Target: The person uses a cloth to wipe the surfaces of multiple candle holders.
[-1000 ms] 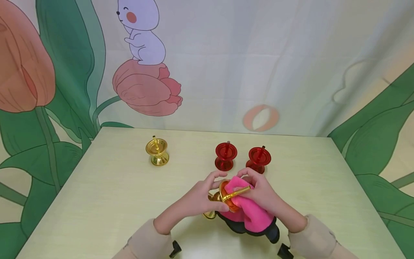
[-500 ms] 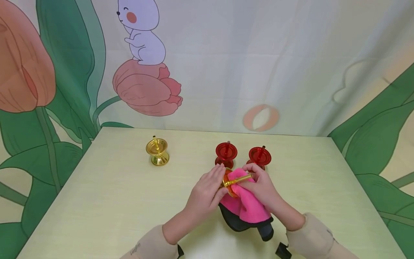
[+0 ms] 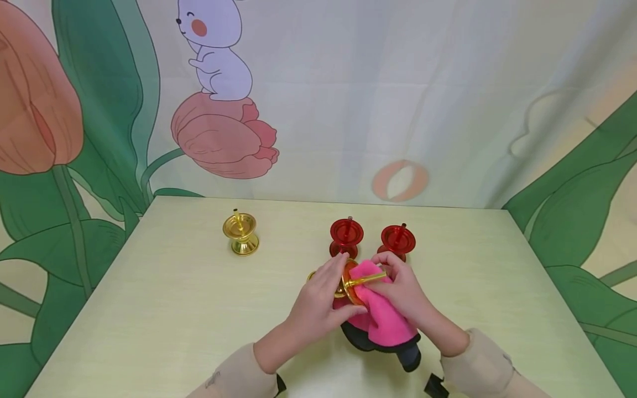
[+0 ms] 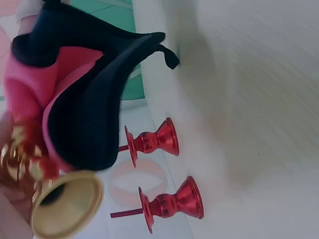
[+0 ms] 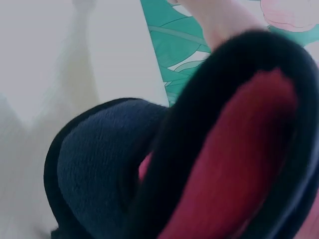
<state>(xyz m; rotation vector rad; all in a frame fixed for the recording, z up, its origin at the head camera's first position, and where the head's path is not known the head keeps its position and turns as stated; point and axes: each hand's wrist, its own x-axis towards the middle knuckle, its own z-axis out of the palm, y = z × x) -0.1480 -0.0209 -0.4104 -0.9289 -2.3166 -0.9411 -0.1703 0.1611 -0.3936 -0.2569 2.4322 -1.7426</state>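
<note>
My left hand (image 3: 313, 298) holds a gold candle holder (image 3: 354, 282) tipped on its side, its spike pointing right. In the left wrist view the flared base of this candle holder (image 4: 70, 204) shows its hollow underside. My right hand (image 3: 405, 290) pinches a pink cloth with a dark backing (image 3: 385, 323) against the inside of the dish. The cloth's free end hangs below both hands, and its dark side and black edging fill much of the right wrist view. The right fingertips are partly hidden by the cloth.
Two red candle holders (image 3: 346, 232) (image 3: 398, 239) stand upright just beyond my hands. Another gold candle holder (image 3: 240, 232) stands at the back left of the pale table (image 3: 164, 309). Behind the table hangs a printed curtain (image 3: 318, 99).
Both hands have moved slightly away from me with the candle holder and cloth. The holder's base has swung from the near side to the far left, and my left hand has shifted its grip.
</note>
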